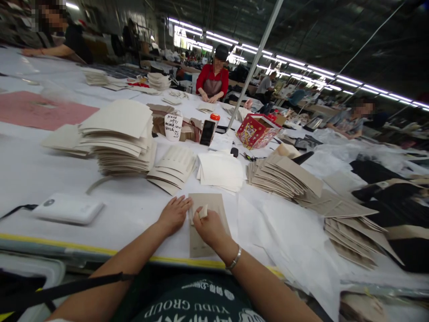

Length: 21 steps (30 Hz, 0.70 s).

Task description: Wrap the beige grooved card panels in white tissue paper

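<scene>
In the head view, a beige panel (199,245) is seen lying on the white tabletop (134,214) directly before the person, its middle covered by the right hand (210,227). A small cream piece (203,212) is pinched between that hand's thumb and fingers over the panel; its lower end is hidden by the grip, and whether the panel is touched by it cannot be told. The left hand (174,214) is laid palm down with fingers extended, their tips at the panel's left edge; its palm is hidden. Faint marks on the panel are too blurred to be made out. Beyond the hands, white sheets (221,170) are piled beside a fanned beige stack (174,165). On a white label (173,127), handwriting is only partly legible. The dark shirt (191,299) is cut off by the lower frame edge.
</scene>
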### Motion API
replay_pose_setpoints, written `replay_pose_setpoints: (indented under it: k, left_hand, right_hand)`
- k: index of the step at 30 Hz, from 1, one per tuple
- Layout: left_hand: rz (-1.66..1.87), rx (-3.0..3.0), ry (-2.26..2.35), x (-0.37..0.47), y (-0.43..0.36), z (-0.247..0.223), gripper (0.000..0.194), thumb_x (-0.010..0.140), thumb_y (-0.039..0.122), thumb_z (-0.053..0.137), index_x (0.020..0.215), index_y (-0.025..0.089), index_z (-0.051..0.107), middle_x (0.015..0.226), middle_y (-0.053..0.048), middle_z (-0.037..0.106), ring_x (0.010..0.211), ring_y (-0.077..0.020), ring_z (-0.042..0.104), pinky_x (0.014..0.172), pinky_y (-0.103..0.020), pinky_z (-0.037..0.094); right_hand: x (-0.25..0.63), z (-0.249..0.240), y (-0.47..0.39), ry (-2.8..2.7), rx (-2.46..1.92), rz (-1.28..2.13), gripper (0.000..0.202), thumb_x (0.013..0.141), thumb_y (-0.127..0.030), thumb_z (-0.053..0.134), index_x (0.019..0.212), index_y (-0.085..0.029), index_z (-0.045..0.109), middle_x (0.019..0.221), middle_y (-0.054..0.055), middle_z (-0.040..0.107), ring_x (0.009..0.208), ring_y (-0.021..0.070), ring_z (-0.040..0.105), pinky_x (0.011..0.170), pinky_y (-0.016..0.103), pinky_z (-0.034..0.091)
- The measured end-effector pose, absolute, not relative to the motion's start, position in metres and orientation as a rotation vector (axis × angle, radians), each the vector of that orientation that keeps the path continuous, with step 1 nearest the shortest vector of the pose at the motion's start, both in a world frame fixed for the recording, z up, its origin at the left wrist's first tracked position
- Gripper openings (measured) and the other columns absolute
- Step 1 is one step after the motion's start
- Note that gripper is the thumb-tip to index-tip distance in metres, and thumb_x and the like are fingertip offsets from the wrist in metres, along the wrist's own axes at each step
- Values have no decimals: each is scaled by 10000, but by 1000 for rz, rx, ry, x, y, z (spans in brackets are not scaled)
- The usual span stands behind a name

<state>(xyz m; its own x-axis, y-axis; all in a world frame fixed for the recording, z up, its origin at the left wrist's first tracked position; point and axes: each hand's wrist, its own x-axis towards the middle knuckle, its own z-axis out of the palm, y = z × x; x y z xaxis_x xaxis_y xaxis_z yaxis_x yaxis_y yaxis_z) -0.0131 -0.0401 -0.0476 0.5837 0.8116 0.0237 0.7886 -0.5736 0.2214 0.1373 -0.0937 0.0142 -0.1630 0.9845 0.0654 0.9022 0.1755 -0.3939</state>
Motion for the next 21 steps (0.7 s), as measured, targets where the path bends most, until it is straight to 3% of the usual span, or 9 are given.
replay_pose_setpoints:
  k: [8, 12, 16, 19, 21]
  left_hand:
    - [118, 2630, 1374, -12, -38, -45, 544, 785, 88, 294, 1295, 240, 404, 1371, 22, 391, 1279, -199, 297, 1047, -415, 192]
    - [113, 2641, 1389, -16, -49, -42, 504, 791, 122, 316, 1262, 239, 448, 1346, -2, 430, 1262, -211, 330, 1035, -423, 221]
    - [160, 2712, 1345, -22, -72, -29, 360, 819, 240, 363, 1112, 209, 570, 1197, -64, 572, 1139, -235, 469, 1025, -441, 237]
    - [173, 2711, 1332, -20, -79, -16, 290, 833, 292, 367, 955, 204, 615, 1035, -63, 637, 1002, -212, 549, 1007, -417, 280]
    - [239, 2645, 1408, -14, -71, -10, 304, 823, 330, 392, 1011, 189, 585, 1088, -77, 606, 1034, -213, 529, 980, -377, 328]
  right_hand:
    - [175, 26, -170, -1941, -1721, 833, 232, 817, -237, 360, 678, -178, 536, 518, -2, 548, 517, 124, 541, 528, 202, 378]
    - [232, 38, -156, -1665, -1986, 755, 290, 843, -313, 327, 715, -176, 549, 480, -12, 529, 434, 118, 517, 470, 201, 363]
    - [277, 43, -125, -1860, -2248, 639, 358, 830, -342, 384, 572, -153, 544, 540, 60, 588, 546, 157, 577, 524, 226, 380]
    - [286, 39, -104, -2021, -2407, 508, 246, 782, -324, 485, 729, -116, 605, 755, 128, 652, 719, 212, 611, 602, 262, 407]
    - [282, 35, -98, -1969, -2508, 381, 304, 774, -307, 514, 973, -87, 579, 842, 149, 651, 785, 242, 612, 636, 293, 423]
